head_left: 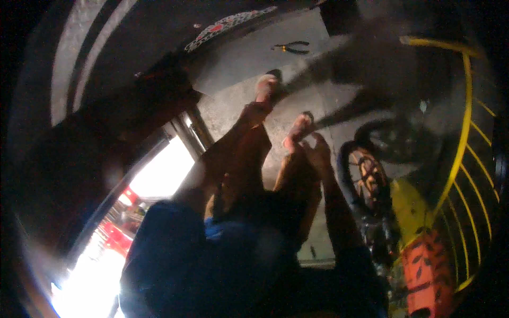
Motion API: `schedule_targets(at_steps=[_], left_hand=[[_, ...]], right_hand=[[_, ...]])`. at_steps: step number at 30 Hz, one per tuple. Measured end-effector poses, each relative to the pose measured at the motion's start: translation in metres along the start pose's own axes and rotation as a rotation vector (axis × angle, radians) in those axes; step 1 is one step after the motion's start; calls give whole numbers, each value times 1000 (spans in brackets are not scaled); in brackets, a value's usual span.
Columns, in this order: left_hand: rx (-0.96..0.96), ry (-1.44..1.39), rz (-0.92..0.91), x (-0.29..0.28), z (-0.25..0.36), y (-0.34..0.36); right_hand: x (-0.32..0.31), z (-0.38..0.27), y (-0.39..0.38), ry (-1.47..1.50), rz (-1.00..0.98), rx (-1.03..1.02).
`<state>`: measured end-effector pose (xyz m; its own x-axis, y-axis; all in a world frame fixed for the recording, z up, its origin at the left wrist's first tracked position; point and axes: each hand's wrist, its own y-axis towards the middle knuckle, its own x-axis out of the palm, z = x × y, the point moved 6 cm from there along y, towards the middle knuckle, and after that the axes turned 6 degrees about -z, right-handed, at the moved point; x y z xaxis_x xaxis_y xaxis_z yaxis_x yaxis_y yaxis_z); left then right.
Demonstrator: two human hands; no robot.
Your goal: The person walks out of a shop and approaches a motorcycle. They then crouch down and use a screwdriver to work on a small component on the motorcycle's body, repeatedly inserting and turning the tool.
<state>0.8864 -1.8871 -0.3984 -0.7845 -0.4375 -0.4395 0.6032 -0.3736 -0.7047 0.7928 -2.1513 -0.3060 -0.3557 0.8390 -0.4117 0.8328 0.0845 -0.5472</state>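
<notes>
My left hand [254, 112] is low in front of my left shin, above the sandalled left foot [268, 85]. It is dark and blurred, so its fingers do not show clearly. Beside my right shin is my right hand [319, 153], its fingers bent and apart, close to the right foot [298, 130]. I see nothing held in it. On the grey floor ahead of my feet lie pliers [297, 49] with dark handles and a touch of yellow, out of reach of both hands.
To the right stand a spoked wheel [366, 172] with a black tyre, a yellow panel [409, 206], a red patterned panel [428, 267] and a yellow metal railing [466, 122]. A large dark surface with pale stripes [66, 63] fills the upper left. Bright light enters at the lower left.
</notes>
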Motion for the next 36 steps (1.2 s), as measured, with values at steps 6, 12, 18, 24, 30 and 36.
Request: schedule_targets(at_steps=[6, 12, 18, 24, 30, 36], left_hand=[[-191, -757, 468, 0, -82, 73], [336, -1671, 937, -37, -79, 141], [473, -1753, 1223, -69, -91, 195], [490, -1657, 1276, -88, -95, 207], [558, -1405, 1433, -93, -91, 202], [463, -1040, 1601, -101, -90, 191]], right_hand=[[-1, -15, 153, -194, 156, -311], [37, -25, 288, -162, -45, -450], [49, -25, 363, -540, 32, -651], [43, -11, 361, -576, 102, -764], [42, 0, 361, -604, 155, -802], [49, -2, 363, -670, 106, -878]])
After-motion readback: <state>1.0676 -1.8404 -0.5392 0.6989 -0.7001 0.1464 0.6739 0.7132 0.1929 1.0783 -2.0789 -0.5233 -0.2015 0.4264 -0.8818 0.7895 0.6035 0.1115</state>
